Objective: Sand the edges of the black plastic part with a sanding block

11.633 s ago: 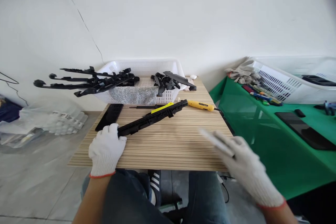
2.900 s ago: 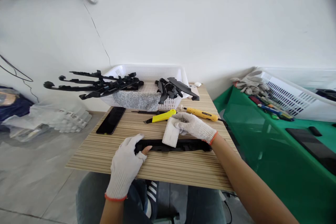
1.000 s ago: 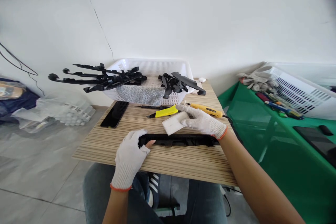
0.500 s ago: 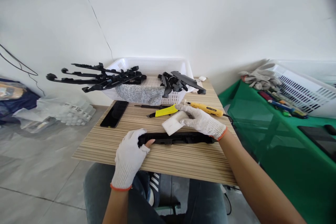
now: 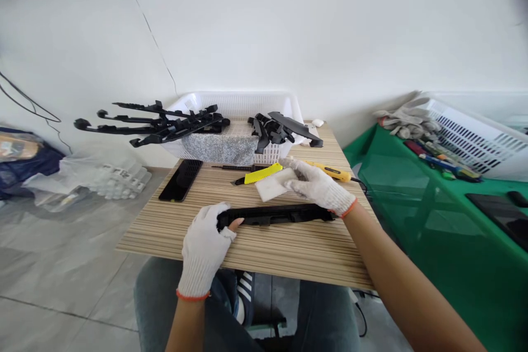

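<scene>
A long black plastic trim piece (image 5: 274, 214) lies across the near part of the table. My left hand (image 5: 206, 242), in a white knit glove with a bare thumb tip showing, grips its left end. My right hand (image 5: 313, 182), also gloved, is over the right end of a white rectangular pad (image 5: 272, 184). Its thumb and fingers are apart, and the pad looks flat on the table. Just behind the pad lies a yellow utility knife (image 5: 263, 173). A yellow electric screwdriver (image 5: 334, 172) is partly hidden behind my right hand.
At the back, a white basket (image 5: 247, 100) holds several black plastic parts (image 5: 165, 124), some jutting out left, with a grey cloth (image 5: 220, 147) over its front. A black phone (image 5: 180, 180) lies left. On the right, a green-covered table (image 5: 396, 176) carries gloves, pens and another basket.
My right hand has set the white pad down slightly farther back, away from the black trim piece, and its grip has loosened. My left hand stays on the trim piece.
</scene>
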### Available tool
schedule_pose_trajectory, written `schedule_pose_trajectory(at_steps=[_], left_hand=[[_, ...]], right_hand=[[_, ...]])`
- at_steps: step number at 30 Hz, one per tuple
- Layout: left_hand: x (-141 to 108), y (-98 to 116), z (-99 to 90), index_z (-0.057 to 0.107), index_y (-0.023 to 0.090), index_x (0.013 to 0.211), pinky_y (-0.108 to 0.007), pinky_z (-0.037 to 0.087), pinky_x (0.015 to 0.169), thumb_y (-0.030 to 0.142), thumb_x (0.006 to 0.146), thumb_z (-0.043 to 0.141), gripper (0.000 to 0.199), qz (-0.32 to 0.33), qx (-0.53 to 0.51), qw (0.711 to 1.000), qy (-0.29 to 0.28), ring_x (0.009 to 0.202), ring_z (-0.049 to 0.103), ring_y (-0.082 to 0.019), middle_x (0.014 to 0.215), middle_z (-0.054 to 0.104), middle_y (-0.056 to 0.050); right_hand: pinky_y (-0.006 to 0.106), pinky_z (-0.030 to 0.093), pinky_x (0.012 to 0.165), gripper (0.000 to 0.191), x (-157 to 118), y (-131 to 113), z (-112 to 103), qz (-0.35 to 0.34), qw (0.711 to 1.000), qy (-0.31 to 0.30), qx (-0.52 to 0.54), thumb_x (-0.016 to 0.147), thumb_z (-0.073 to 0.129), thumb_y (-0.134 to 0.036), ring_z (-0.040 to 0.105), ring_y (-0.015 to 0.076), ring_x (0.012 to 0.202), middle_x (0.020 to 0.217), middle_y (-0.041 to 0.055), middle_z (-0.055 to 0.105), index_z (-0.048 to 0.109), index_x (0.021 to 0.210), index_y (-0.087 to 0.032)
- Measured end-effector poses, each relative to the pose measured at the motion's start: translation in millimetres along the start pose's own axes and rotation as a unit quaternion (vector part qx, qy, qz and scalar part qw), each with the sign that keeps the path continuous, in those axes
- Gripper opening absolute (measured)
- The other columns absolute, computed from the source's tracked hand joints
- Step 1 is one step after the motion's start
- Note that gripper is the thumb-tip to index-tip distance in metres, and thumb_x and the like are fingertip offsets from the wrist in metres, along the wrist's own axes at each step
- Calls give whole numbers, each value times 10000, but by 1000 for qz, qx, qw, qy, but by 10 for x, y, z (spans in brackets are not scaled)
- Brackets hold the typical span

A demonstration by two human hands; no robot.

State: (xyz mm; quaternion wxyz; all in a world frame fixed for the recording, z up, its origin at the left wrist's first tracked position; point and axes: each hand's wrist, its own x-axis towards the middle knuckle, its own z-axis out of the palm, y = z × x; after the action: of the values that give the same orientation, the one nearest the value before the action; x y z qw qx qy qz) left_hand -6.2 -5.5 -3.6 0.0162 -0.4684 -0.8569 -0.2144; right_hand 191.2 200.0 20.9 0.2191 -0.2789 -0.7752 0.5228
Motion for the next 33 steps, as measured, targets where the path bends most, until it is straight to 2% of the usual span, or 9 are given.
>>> schedule_pose_trajectory(at_steps=[3,8,12,13,17,20,23,28,33], left_hand=[[4,-20,10,657,253,1122,-347,517,812,457,863,628,330,10,-4,1000,9,1040,653,-259,1150,693,-54],[3,-38,17,660,249,1112,-347,524,834,449,852,639,329,20,-15,1000,14,1031,658,-254,1145,697,-62],[4,-24,12,658,251,1112,-341,525,824,459,852,636,334,17,-12,1000,15,1026,661,-254,1137,699,-63],[5,-20,10,657,250,1114,-343,525,828,459,851,637,336,15,-12,1000,13,1029,660,-254,1136,698,-62],[7,-13,0,654,243,1120,-357,520,853,451,846,648,344,11,-20,1000,10,1052,653,-261,1149,697,-61],[5,-9,-6,655,247,1119,-354,521,836,452,853,639,337,13,-14,1000,11,1041,656,-261,1149,696,-61],[4,-3,-11,658,249,1122,-352,522,806,454,860,625,335,12,-4,1000,13,1014,661,-260,1134,695,-64],[6,0,-10,659,246,1118,-356,522,817,448,854,633,334,10,-13,1000,14,1032,656,-263,1141,694,-65],[0,-5,-5,648,253,1132,-361,517,821,453,862,623,337,6,-17,1000,9,1036,654,-265,1158,690,-57]], right_hand=[[211,404,470,654,-11,-20,14,60,993,-75,63,824,600,-280,452,93,547,745,-13,528,456,1455,-184],[202,378,446,649,-3,-42,33,73,994,-6,78,813,611,-257,423,79,541,792,-9,525,451,1440,-206],[185,355,417,660,-7,-25,24,79,983,-101,131,815,622,-299,421,71,518,724,-38,467,438,1435,-169],[185,365,420,641,-7,-21,23,82,986,-100,106,811,625,-277,429,73,518,713,-39,468,458,1420,-164],[180,386,431,580,-4,-9,24,65,997,4,51,833,600,-238,432,71,522,714,-35,484,484,1400,-200],[186,422,435,592,-5,-7,22,71,992,-47,96,846,592,-271,448,72,518,724,-33,490,461,1418,-189],[206,495,477,582,-6,-10,38,93,990,-82,60,828,608,-247,505,87,543,734,-18,528,495,1396,-185],[201,466,459,570,3,9,63,28,998,33,41,829,593,-240,491,87,550,776,-15,545,497,1391,-234],[208,474,468,568,-16,22,28,47,997,-51,46,825,597,-245,496,82,532,761,-17,538,511,1385,-206]])
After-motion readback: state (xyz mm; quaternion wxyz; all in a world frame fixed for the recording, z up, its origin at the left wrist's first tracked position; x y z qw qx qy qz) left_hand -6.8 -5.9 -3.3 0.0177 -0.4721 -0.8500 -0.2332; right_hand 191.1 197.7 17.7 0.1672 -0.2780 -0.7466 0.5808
